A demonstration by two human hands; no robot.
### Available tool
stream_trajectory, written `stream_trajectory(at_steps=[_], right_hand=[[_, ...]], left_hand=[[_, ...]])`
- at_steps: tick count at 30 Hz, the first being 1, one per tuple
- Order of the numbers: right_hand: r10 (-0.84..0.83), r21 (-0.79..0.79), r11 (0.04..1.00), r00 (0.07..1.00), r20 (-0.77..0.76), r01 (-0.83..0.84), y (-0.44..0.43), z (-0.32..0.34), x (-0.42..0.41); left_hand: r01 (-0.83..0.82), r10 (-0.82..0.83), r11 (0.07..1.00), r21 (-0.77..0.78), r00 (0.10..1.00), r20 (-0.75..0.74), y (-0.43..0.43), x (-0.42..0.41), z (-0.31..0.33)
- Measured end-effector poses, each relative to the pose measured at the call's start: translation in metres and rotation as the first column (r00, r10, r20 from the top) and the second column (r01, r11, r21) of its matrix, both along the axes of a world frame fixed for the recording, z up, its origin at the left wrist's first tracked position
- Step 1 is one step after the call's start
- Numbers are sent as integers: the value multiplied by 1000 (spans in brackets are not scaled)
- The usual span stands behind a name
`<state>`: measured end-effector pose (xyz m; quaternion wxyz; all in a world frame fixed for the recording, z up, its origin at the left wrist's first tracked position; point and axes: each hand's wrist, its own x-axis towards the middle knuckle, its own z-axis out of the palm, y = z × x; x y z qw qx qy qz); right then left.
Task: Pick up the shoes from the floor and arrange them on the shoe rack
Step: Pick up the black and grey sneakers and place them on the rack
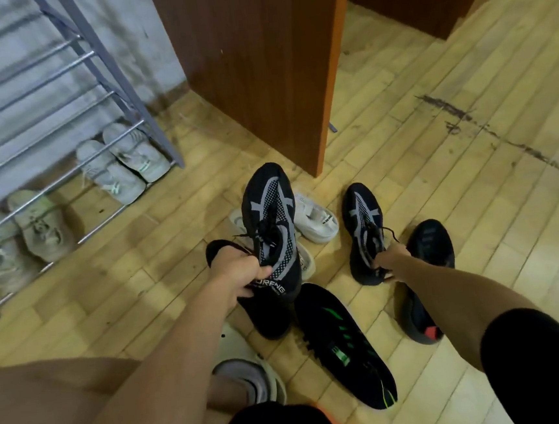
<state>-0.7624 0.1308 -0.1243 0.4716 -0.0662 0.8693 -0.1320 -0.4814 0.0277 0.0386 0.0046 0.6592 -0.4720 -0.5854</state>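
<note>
My left hand (239, 272) grips the heel collar of a black sneaker with grey stripes (268, 209), lifted off the floor with its toe pointing away. My right hand (390, 259) is closed on the collar of the matching black and grey sneaker (362, 218), which rests on the wooden floor. The metal shoe rack (67, 78) stands at the left against the wall. On its lowest level sit a white pair (122, 164) and a beige pair (20, 234).
Around my hands lie a white shoe (316, 222), a black shoe with green marks (347, 344), a black shoe with a red heel tab (427, 259) and another black shoe (267, 317). A brown wooden cabinet (251, 62) stands ahead. My foot wears a grey slipper (252, 376).
</note>
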Motion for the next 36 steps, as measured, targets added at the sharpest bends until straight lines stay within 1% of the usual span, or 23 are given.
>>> stream_trajectory(at_steps=[3,6,7,9,10,14,16,19,22,24,26,28,32,36], right_hand=[[-87,-13,996,980,179,91,2,16,20],[-124,-32,989,933,338,143,10,25,36],[-127,-42,987,918,375,154,13,25,37],[-110,-77,986,915,388,151,19,26,40],[-93,-90,987,923,374,136,21,28,41],[11,-138,990,977,215,19,29,40,40],[53,-168,985,985,164,-25,29,43,36],[85,-223,973,993,80,-65,24,50,35],[115,-266,955,991,-71,-130,17,58,39],[160,-270,939,965,-206,-214,11,67,39],[250,-245,907,906,-342,-342,3,80,38],[345,-213,862,840,-419,-461,-7,98,40],[448,-224,781,773,-449,-582,-38,127,60],[553,-274,691,733,-395,-669,-89,137,97]], left_hand=[[-55,55,998,15,998,1,-2,9,1],[-88,89,995,46,996,-24,-3,13,2],[-108,109,993,48,994,-26,-2,13,3],[-151,153,987,59,987,-49,2,10,6],[-171,175,983,68,982,-66,4,7,7],[-297,302,953,60,946,-119,12,2,12],[-375,377,926,37,917,-129,13,4,15],[-446,444,895,16,886,-133,7,14,22],[-506,500,862,-16,855,-136,-5,33,26],[-540,530,840,-46,837,-133,-11,46,28],[-548,537,834,-63,833,-129,-16,55,28],[-558,548,828,-51,826,-132,-16,59,29],[-581,572,814,0,801,-180,-21,56,33],[-625,605,780,-40,769,-207,-33,62,34]])
